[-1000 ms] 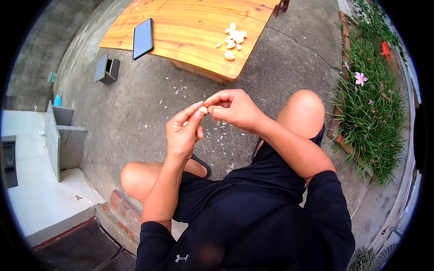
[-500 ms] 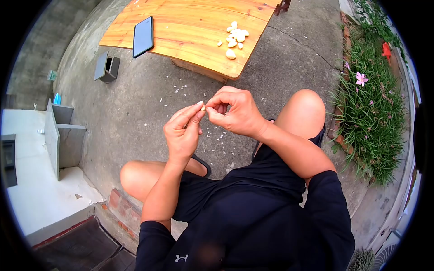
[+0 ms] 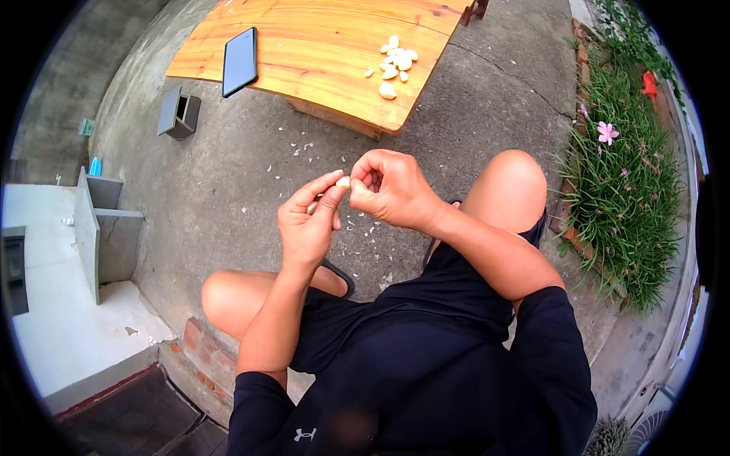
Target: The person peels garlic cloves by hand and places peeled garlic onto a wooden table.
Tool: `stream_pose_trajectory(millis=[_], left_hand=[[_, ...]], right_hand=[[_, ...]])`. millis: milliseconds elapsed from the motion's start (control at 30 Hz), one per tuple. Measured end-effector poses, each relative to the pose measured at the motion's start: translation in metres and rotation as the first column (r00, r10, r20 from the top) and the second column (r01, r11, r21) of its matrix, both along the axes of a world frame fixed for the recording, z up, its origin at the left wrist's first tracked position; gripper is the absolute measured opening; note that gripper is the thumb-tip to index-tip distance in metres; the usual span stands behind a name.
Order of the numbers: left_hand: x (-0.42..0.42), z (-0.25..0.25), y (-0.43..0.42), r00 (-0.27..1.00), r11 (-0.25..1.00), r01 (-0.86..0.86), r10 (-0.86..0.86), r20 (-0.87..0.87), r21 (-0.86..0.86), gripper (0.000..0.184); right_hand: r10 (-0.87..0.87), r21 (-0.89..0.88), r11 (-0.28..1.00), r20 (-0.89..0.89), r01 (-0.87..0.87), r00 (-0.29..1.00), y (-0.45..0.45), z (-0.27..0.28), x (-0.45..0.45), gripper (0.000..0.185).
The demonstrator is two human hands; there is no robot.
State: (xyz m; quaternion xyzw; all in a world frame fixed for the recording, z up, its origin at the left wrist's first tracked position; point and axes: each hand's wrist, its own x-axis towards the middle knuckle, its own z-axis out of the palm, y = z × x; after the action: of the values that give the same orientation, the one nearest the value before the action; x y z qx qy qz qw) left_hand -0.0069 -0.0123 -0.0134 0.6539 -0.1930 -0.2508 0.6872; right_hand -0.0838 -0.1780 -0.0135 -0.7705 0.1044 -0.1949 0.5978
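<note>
Above my lap, my left hand [image 3: 306, 222] pinches a small pale garlic clove [image 3: 344, 182] between thumb and fingertips. My right hand [image 3: 394, 190] is closed beside it, thumb and index finger pressed together at the clove's right edge. Whether those right fingertips hold a bit of skin is too small to tell. Several peeled garlic cloves [image 3: 388, 90] lie in a loose group on the near right part of the wooden table [image 3: 327, 64], beyond both hands.
A dark phone [image 3: 240, 62] lies at the table's near left edge. Pale skin scraps [image 3: 296, 149] litter the concrete ground. A grey box [image 3: 179, 114] stands left of the table. On the right grows a brick-edged bed of grass [image 3: 620, 190] with pink flowers.
More of the clove now shows between my fingertips. The fingers of my left hand have shifted slightly around it, and my right fingertips have moved a little. The cloves on the table have stayed put.
</note>
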Motion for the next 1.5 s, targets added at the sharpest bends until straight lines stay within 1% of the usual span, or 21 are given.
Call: stream_pose_trajectory(millis=[100, 200, 300, 400, 500, 600, 700, 800, 900, 1000, 1200, 1300, 1500], left_hand=[[0.002, 0.001, 0.001, 0.996, 1.000, 0.010, -0.011, -0.093, -0.009, 0.026], [0.005, -0.001, 0.002, 0.978, 0.997, 0.027, -0.042, -0.204, -0.074, 0.027], [0.006, 0.009, 0.000, 0.941, 0.993, 0.014, -0.053, -0.334, -0.118, 0.028], [0.007, 0.013, 0.000, 0.901, 0.986, 0.031, -0.097, -0.423, -0.161, 0.028], [0.009, 0.012, 0.003, 0.874, 0.974, 0.086, -0.174, -0.454, -0.210, 0.028], [0.010, 0.012, 0.003, 0.870, 0.970, 0.106, -0.196, -0.452, -0.217, 0.030], [0.010, 0.014, 0.002, 0.878, 0.979, 0.107, -0.175, -0.445, -0.174, 0.032], [0.009, 0.018, 0.002, 0.887, 0.985, 0.110, -0.159, -0.433, -0.135, 0.034], [0.007, 0.014, 0.003, 0.894, 0.980, 0.119, -0.177, -0.413, -0.162, 0.033], [0.004, 0.014, 0.002, 0.908, 0.988, 0.089, -0.133, -0.398, -0.127, 0.031], [0.005, 0.005, 0.003, 0.937, 0.987, 0.130, -0.154, -0.315, -0.095, 0.029], [0.008, 0.001, 0.006, 0.946, 0.981, 0.175, -0.190, -0.264, -0.080, 0.028], [0.006, 0.004, 0.003, 0.959, 0.986, 0.161, -0.166, -0.231, -0.040, 0.029]], right_hand=[[0.004, 0.009, 1.000, -0.005, -0.004, 1.000, -0.001, -0.002, 0.001, 0.018], [0.022, 0.034, 0.999, -0.017, -0.022, 1.000, -0.001, -0.005, 0.001, 0.010], [0.026, 0.047, 0.999, -0.006, -0.026, 1.000, -0.002, -0.006, 0.002, 0.008], [0.010, 0.024, 1.000, -0.063, -0.008, 0.998, -0.008, -0.001, 0.000, 0.005], [0.042, -0.066, 0.997, -0.092, -0.048, 0.995, -0.019, -0.004, 0.002, 0.008], [-0.023, 0.065, 0.998, 0.123, 0.015, 0.992, -0.012, -0.008, 0.006, 0.012], [-0.020, -0.005, 1.000, 0.079, 0.020, 0.997, -0.016, -0.007, 0.004, 0.013], [0.027, -0.054, 0.998, 0.103, -0.022, 0.994, -0.016, 0.005, -0.001, 0.015], [0.083, -0.045, 0.996, 0.141, -0.078, 0.986, -0.016, 0.009, 0.000, 0.016], [0.059, -0.096, 0.995, 0.220, -0.039, 0.974, -0.012, 0.010, 0.001, 0.011], [0.141, -0.243, 0.968, 0.288, -0.070, 0.947, -0.014, 0.013, 0.001, 0.007], [0.155, -0.270, 0.960, 0.291, -0.074, 0.944, -0.016, 0.011, 0.001, 0.008], [0.174, -0.272, 0.957, 0.264, -0.100, 0.949, -0.016, 0.012, 0.001, 0.007]])
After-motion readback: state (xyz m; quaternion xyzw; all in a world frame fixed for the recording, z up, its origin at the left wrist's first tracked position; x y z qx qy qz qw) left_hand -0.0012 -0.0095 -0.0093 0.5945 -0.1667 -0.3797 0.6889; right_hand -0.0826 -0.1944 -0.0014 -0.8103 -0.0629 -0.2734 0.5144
